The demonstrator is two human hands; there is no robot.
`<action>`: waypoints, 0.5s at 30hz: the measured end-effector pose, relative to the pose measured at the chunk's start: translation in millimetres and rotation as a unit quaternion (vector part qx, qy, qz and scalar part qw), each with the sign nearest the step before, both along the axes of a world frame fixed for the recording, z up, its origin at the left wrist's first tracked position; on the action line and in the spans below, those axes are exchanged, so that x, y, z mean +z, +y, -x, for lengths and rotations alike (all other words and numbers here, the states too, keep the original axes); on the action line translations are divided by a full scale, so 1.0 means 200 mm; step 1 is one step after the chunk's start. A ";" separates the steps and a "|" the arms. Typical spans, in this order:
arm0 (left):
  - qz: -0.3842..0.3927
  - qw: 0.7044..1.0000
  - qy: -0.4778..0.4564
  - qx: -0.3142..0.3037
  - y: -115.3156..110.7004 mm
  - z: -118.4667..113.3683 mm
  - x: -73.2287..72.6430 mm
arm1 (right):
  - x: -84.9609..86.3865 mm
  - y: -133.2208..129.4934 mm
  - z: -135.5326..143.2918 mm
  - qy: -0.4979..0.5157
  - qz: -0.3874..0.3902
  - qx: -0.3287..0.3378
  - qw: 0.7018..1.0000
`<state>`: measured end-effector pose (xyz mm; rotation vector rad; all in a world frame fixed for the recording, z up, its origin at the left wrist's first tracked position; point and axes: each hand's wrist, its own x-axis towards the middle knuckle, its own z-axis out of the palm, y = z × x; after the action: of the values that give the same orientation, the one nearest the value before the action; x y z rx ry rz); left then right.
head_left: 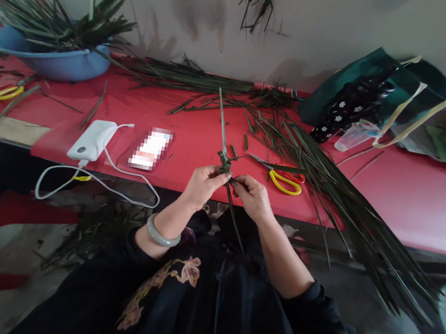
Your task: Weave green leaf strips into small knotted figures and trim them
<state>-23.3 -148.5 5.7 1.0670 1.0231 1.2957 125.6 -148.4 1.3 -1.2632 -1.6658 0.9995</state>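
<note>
Over the front edge of the red tabletop, my left hand (pixel 205 186) is closed around the lower part of a woven leaf piece (pixel 225 161). One long pale strip points up from it, and a darker strip hangs down towards my lap. My right hand (pixel 253 195) pinches a leaf strip at the right side of the same piece, its fingertips close to my left thumb. Just beyond my right hand lie scissors (pixel 285 182) with red and yellow handles. Exactly how the strips cross is hidden by my fingers.
Long green leaves (pixel 331 192) spread across the right side and overhang the edge. A white power bank (pixel 92 140) with a cable and a phone (pixel 151 148) lie left. Behind stand a blue basin (pixel 64 63) of leaves, a green bag (pixel 349 86) and a plastic cup (pixel 354 137).
</note>
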 end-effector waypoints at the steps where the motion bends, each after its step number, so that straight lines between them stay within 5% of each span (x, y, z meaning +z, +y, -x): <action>1: 0.005 1.000 -0.010 -0.003 0.00 0.00 0.00 | -0.01 0.00 0.00 0.020 0.016 0.009 1.000; 8: 0.086 0.983 -0.127 -0.103 -0.01 0.04 0.04 | -0.01 0.00 0.00 0.221 0.134 0.079 0.963; 15: 0.105 0.978 -0.156 -0.090 0.01 0.05 0.01 | 0.00 -0.03 0.01 0.217 0.158 0.093 0.959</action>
<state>-33.3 -146.6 8.0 0.7480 0.7862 1.1368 122.7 -155.4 0.6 -0.9933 -1.3304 1.5815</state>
